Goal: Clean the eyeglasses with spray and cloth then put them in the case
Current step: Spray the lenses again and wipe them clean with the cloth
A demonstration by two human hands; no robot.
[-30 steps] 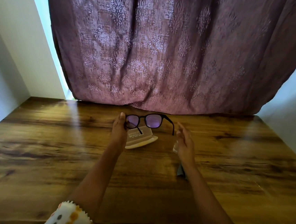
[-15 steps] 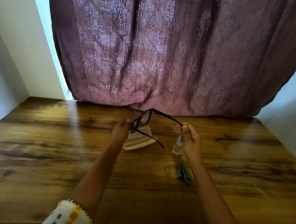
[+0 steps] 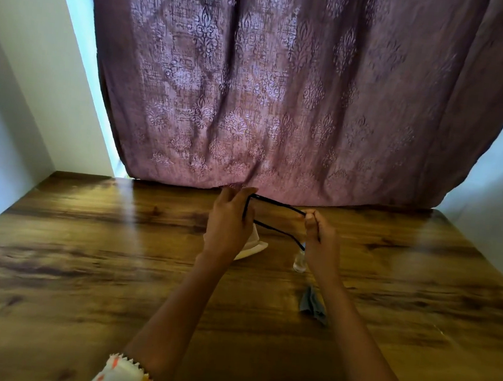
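Wooden table (image 3: 83,266), case (image 3: 255,248), spray bottle (image 3: 299,263), cloth (image 3: 313,305)

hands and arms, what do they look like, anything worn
The left hand and right hand are bare, no gloves; no ring or watch shows. The left arm comes out of a white sleeve with orange and dark spots and a zigzag edge. The right arm is bare to the frame's edge.

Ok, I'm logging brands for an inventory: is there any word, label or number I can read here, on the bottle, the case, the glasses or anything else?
No text here can be read.
On the spray bottle: clear, no legible label.
On the case: mostly hidden behind the left hand; no print shows.
On the glasses: any marking is too small to tell.
On the cloth: plain grey, no print visible.
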